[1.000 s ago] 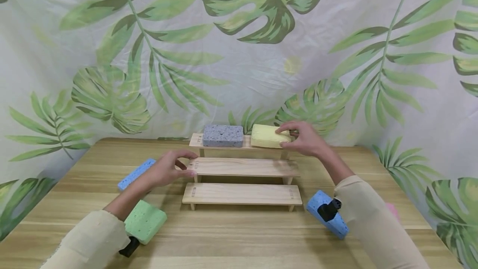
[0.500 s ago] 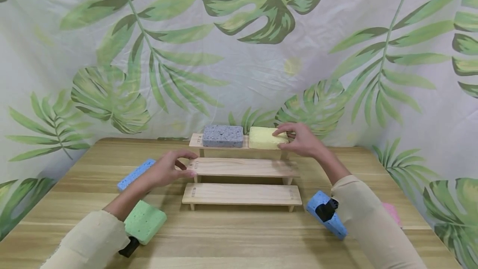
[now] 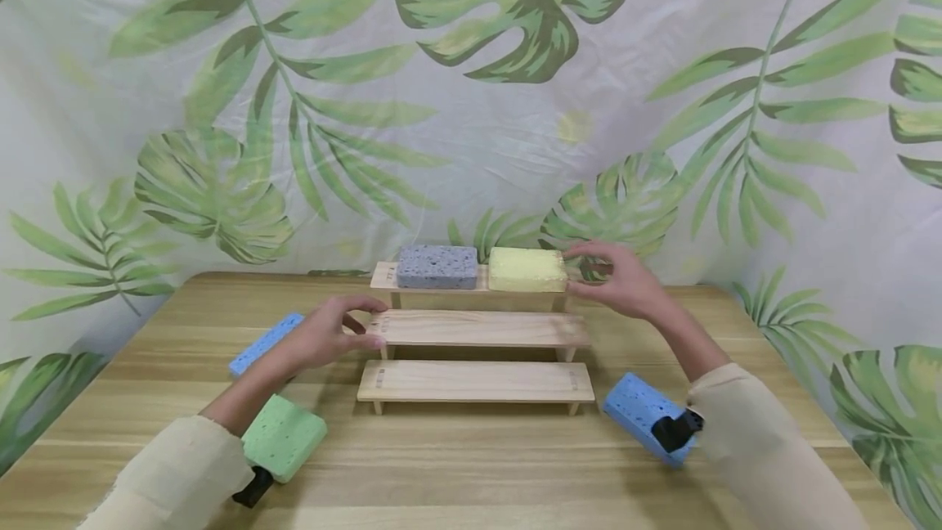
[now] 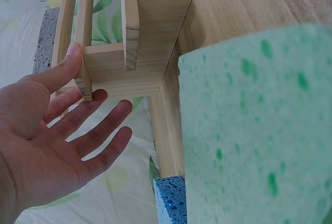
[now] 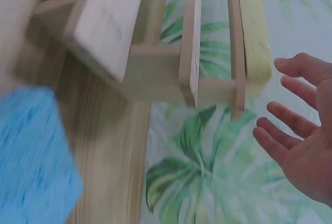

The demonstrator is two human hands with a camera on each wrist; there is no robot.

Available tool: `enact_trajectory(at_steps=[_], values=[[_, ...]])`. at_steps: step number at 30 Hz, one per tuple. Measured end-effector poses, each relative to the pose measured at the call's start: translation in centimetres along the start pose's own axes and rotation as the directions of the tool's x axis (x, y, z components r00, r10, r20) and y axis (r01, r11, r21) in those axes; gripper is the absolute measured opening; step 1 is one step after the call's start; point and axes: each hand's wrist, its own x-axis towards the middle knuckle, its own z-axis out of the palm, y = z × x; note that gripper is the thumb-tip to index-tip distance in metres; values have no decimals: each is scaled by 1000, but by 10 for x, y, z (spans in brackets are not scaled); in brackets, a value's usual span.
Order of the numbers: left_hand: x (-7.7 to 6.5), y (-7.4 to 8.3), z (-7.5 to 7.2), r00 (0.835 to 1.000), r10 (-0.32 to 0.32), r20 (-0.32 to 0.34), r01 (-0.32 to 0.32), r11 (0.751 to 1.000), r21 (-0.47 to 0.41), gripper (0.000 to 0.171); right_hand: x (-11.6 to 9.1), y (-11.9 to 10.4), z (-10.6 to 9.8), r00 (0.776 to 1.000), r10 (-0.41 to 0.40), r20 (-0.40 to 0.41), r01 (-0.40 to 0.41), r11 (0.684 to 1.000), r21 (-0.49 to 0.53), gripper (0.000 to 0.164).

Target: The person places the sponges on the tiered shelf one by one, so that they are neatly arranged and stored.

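A three-step wooden display stand (image 3: 478, 380) stands on the table. My left hand (image 3: 333, 332) pinches the left end of its middle step; in the left wrist view the thumb lies on one face and a finger on the other, the remaining fingers spread loosely. On the top step sit a speckled grey sponge (image 3: 437, 267) at the left and a pale yellow sponge (image 3: 526, 270) at the right. My right hand (image 3: 616, 278) is just right of the yellow sponge, its fingers spread and holding nothing; the right wrist view shows a gap between the fingertips and the yellow sponge (image 5: 255, 42).
A green sponge (image 3: 285, 437) and a blue sponge (image 3: 265, 344) lie left of the stand, partly behind the left forearm. Another blue sponge (image 3: 642, 415) lies at the right, partly behind a black wrist camera (image 3: 677, 430). A leaf-patterned cloth (image 3: 500, 145) hangs behind the table.
The yellow sponge has shifted slightly left and settled on the top step. My right hand has let go of it and drawn back to the right. The left hand stays put.
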Motion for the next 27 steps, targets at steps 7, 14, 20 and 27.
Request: enact_trajectory(at_steps=[7, 14, 20, 27], values=[[1, -1, 0, 1000, 7, 3, -7, 1000, -6, 49, -42, 10, -20, 1000, 13, 5, -13, 999, -33, 42], [1, -3, 0, 1000, 8, 6, -8, 1000, -10, 48, -76, 26, -24, 992, 79, 102, -70, 994, -86, 40], [1, -4, 0, 1000, -5, 7, 5, 1000, -3, 49, -98, 36, -17, 970, 139, 202, -118, 987, -112, 36], [1, -3, -1, 1000, -7, 15, 7, 1000, 0, 48, -116, 42, -6, 942, 199, 270, -141, 965, -221, 32]])
